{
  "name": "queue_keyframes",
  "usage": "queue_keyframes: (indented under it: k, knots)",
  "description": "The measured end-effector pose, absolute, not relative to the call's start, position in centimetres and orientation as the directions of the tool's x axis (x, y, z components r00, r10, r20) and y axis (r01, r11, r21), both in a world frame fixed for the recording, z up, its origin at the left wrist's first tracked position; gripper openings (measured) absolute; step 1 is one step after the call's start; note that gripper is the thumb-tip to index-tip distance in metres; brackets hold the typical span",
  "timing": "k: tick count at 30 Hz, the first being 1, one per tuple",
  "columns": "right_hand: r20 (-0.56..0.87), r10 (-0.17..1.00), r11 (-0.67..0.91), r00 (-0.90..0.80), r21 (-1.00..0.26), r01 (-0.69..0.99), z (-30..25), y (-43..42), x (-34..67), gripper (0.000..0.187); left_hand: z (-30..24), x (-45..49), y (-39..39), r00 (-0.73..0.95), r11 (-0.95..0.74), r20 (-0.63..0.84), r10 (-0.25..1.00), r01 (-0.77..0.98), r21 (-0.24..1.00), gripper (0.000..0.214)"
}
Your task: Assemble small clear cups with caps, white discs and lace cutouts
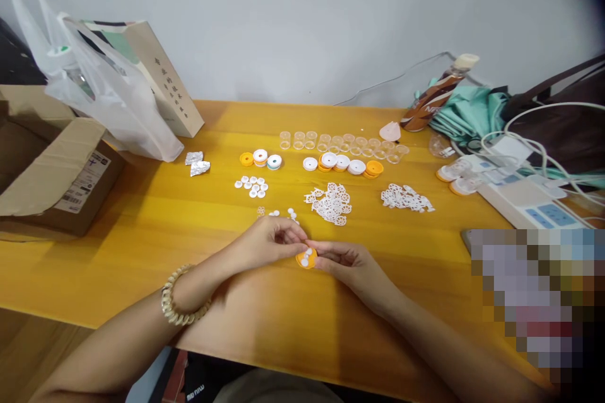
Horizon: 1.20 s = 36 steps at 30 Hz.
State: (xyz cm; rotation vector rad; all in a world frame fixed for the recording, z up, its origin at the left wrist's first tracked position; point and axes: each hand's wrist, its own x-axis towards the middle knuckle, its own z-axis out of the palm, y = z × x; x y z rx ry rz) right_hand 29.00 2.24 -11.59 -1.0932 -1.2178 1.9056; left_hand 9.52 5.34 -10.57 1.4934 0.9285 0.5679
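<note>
Both my hands meet over the middle of the yellow wooden table (142,233). My left hand (270,242), with a gold bracelet on its wrist, and my right hand (347,263) pinch a small orange disc (306,259) that has small white pieces on it. Just beyond lie small white gears (252,186), a heap of white lacy wheels (332,203) and a second heap (406,198). Farther back are orange and white discs (343,164) and a row of clear little cups (343,142).
At the left stands an open cardboard box (51,170), a white plastic bag (99,88) and a beige carton (161,75). Two foil scraps (197,164) lie near them. At the right are a bottle (437,94), teal cloth (472,114), white cables, a power strip (524,198) and a dark bag (567,119).
</note>
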Motion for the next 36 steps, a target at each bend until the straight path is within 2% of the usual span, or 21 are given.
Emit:
queue_keyframes:
  k: [9, 25, 30, 36]
  knots:
    - [-0.284, 0.807, -0.353, -0.517, -0.935, -0.038, -11.7, 2.3, 29.0, 0.035, -10.4, 10.0, 5.1, 0.524, 0.081, -0.201, 0.828, 0.243, 0.967, 0.017]
    - [-0.186, 0.862, -0.229, -0.472, -0.973, -0.036, -12.0, 1.7, 28.7, 0.029, -10.5, 10.2, 4.6, 0.526, 0.139, -0.263, 0.809, 0.264, 0.955, 0.01]
    - [-0.201, 0.854, -0.243, -0.48, -0.97, -0.027, -11.9, 1.9, 29.0, 0.03, -10.2, 10.0, 4.8, 0.543, 0.108, -0.222, 0.81, 0.235, 0.966, 0.011]
    - [-0.204, 0.91, -0.237, -0.362, -0.97, -0.049, -11.8, 2.5, 29.7, 0.031, -9.9, 9.8, 4.6, 0.541, 0.031, -0.163, 0.825, 0.246, 0.969, 0.018]
